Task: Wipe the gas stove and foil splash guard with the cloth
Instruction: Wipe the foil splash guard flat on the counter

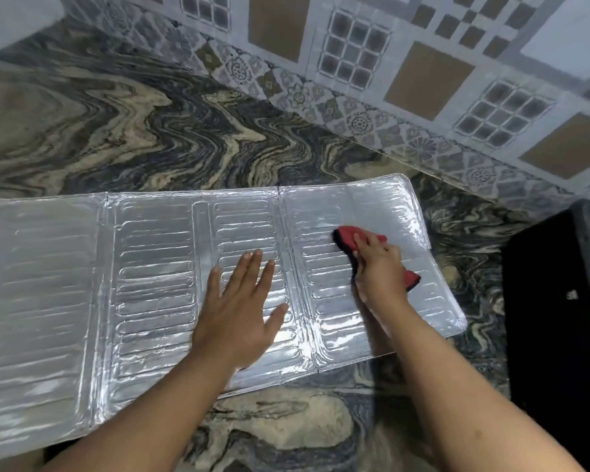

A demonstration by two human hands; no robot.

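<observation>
Two bare hands are at work over a foil splash guard (pixel 150 284) that lies unfolded and flat on the tabletop (pixel 116 131), a stone surface with a wavy grey and tan grain. The guard shows three ribbed panels joined by creases; its left panel runs out of view at the left edge, and its right panel reaches toward the wall.

The left hand (pixel 242 308) rests palm down on the middle panel, fingers straight and slightly spread, holding nothing (it appears to press the sheet flat, though pressure cannot be confirmed from this angle).

The right hand (pixel 378 267) is on the right panel, its fingers curled round a red cloth (pixel 355 235) with a dark underside. One part of the cloth protrudes ahead of the fingers, another shows behind the heel of the hand, and the cloth is in contact with the foil. The hand and nearby foil are somewhat blurred.

A patterned tiled wall (pixel 423 80) rises behind the tabletop. At the right edge stands a black object (pixel 552 318), likely the gas stove, but too dark to identify with certainty; it is apart from the guard, with a strip of tabletop between them.
</observation>
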